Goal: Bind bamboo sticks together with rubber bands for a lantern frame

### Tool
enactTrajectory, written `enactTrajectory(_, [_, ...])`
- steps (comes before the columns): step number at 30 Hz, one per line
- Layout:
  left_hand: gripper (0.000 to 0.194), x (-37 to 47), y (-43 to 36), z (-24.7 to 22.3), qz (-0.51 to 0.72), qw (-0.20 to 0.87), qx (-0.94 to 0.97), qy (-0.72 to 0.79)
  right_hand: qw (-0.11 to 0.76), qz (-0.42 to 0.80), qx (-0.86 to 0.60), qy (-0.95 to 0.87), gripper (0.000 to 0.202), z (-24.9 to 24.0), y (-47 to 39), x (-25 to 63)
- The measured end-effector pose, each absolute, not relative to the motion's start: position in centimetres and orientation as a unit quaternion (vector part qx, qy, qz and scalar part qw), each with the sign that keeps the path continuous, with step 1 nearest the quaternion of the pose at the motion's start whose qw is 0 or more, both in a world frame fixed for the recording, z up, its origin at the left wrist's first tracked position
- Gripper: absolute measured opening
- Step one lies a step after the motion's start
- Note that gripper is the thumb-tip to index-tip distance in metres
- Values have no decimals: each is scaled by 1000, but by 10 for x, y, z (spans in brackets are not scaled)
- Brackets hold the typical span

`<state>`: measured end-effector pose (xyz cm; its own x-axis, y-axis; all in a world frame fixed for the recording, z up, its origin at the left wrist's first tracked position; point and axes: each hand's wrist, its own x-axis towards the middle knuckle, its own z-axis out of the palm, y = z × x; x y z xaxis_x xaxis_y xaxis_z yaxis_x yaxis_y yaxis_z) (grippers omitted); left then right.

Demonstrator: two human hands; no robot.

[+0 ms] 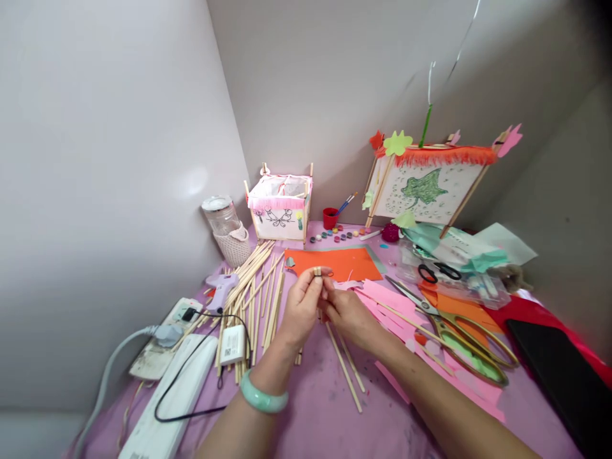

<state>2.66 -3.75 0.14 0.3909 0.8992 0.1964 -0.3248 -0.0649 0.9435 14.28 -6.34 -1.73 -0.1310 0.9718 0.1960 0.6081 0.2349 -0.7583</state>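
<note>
My left hand is closed round a pair of thin wooden sticks, its thumb just below their upper ends. The sticks slant down toward me, their lower ends slightly apart. Close against it, my right hand has its fingers pinched together by the stick tops. A thin dark band loops out at the fingertips and seems to pass round the sticks. Where the right fingers grip it is partly hidden. Behind both hands lies an orange sheet.
Loose sticks, a glue gun and a power strip lie left. Large scissors, pink paper and a black tablet-like slab lie right. Two paper lanterns, one small, one large, stand behind.
</note>
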Motion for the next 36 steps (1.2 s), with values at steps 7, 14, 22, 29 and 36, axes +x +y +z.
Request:
enactTrajectory(7, [22, 29, -38, 4, 495, 620, 539, 283, 363, 269, -547, -704, 18, -12, -63, 142])
enactTrajectory(14, [11, 31, -39, 3, 522, 562, 550, 331, 361, 272, -550, -703, 25, -14, -63, 144])
enactTrajectory(22, [14, 33, -37, -2, 542, 619, 482, 301, 349, 264, -564, -700, 22, -14, -62, 141])
enactTrajectory(29, [17, 32, -37, -3, 533, 644, 465, 292, 350, 260, -561, -704, 22, -15, -64, 142])
enactTrajectory(36, [23, 28, -34, -5, 522, 665, 464, 264, 350, 269, -559, -701, 20, -12, -64, 141])
